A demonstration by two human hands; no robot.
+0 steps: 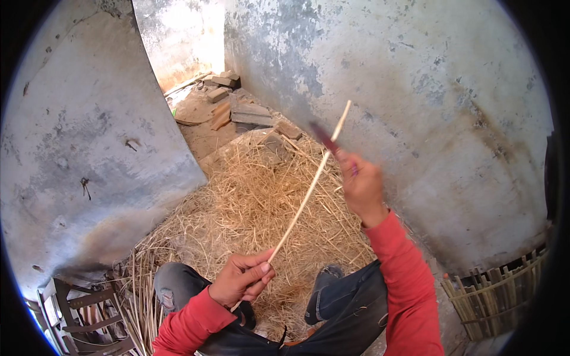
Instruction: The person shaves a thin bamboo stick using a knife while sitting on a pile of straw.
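My left hand [243, 279] is closed round the lower part of a long, thin, pale stick [304, 202], which looks like split bamboo. The stick slants up and away to the right, and a short end of it shows below the hand. In my right hand [361, 187] is a dark reddish knife [323, 137], its tip smeared by motion. It crosses the stick near the upper end; whether the two touch, I cannot tell.
Pale shavings [255, 190] cover the floor before my knees. Long strips [139, 296] lie at left beside a dark wooden chair [89, 314]. A slatted basket [496, 296] stands at right. Bricks [219, 94] and broken tiles [252, 114] lie beyond, between worn walls [415, 89].
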